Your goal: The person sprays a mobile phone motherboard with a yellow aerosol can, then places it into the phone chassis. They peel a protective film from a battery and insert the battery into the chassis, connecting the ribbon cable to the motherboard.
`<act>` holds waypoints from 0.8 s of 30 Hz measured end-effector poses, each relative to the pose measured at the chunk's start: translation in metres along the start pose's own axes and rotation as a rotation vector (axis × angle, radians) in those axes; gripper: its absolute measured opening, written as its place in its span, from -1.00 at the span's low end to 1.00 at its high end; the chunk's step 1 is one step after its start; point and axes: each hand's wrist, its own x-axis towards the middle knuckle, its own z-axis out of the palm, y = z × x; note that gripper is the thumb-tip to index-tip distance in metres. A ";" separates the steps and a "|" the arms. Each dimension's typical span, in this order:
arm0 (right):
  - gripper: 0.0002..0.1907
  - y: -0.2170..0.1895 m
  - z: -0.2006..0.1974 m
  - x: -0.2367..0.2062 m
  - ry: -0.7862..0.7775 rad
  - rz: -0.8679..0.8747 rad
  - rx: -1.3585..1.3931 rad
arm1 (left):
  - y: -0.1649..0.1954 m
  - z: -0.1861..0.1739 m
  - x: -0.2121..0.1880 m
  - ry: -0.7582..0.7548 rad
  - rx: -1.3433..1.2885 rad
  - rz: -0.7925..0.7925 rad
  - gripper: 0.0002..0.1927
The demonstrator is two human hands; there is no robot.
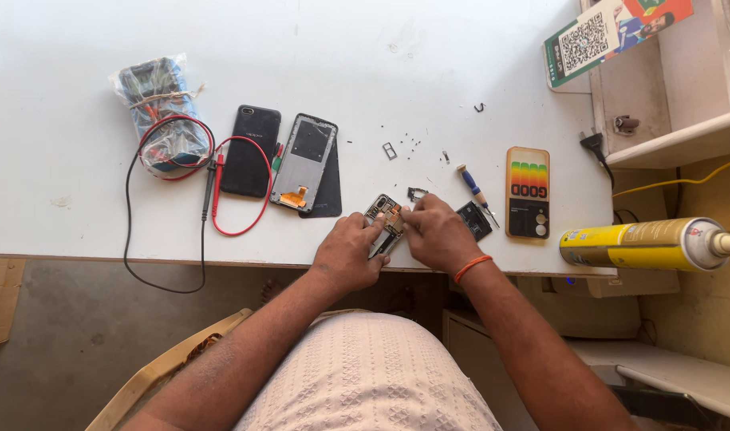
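Both hands meet over an opened phone body (387,219) lying at the near edge of the white table (341,64). My left hand (347,251) grips its left side. My right hand (437,233), with an orange band at the wrist, pinches at the exposed board near the phone's top. Just beyond the fingers lies a small metal bracket (417,193). A blue-handled screwdriver (474,190) rests to the right, and a small dark part (474,220) sits beside my right hand.
A bagged multimeter (159,112) with red and black leads sits far left. A black phone back (250,150) and a grey phone frame (303,162) lie left of centre. Tiny screws (409,145), a colourful phone case (528,191) and a yellow spray can (644,244) are to the right.
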 end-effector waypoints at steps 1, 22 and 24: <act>-0.82 0.000 -0.002 0.000 0.024 0.075 0.096 | -0.001 -0.001 -0.002 0.012 -0.001 -0.004 -0.25; -0.86 -0.004 0.005 0.017 -0.001 0.715 0.583 | -0.008 0.009 -0.001 0.023 -0.022 -0.004 -0.20; -0.87 -0.002 0.003 0.019 -0.003 0.752 0.741 | -0.009 0.009 -0.002 0.040 -0.028 0.006 -0.21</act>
